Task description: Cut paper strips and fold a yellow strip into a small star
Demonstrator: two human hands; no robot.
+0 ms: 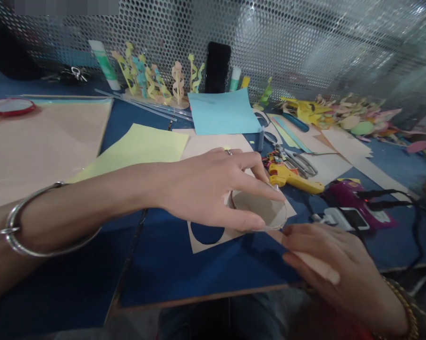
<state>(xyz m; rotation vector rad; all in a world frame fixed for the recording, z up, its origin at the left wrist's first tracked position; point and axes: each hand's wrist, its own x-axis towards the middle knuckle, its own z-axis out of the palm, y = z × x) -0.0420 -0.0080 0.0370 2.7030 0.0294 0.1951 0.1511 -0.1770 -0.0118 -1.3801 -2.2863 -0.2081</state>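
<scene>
My left hand (213, 189), with a ring and a silver bracelet, reaches across from the left. Its thumb and index finger span a round, thin-rimmed disc (266, 210), touching it near opposite edges. A pale handle (321, 267) slants down to the right from beside the disc; whether the two are joined I cannot tell. Around that handle my right hand (329, 264) is closed, slightly blurred. Beneath the disc and my left hand lies a sheet of pale pink paper (197, 244) with a round hole cut in it.
Behind my hands are yellow paper (145, 141), blue paper (223, 113) and a dark phone (218, 68). To the right lie a yellow glue gun (296, 179), pliers (301, 163) and a purple power strip (354, 203) with cables. Paper cut-outs (312, 112) pile beyond. A red-rimmed round piece (11, 107) lies left.
</scene>
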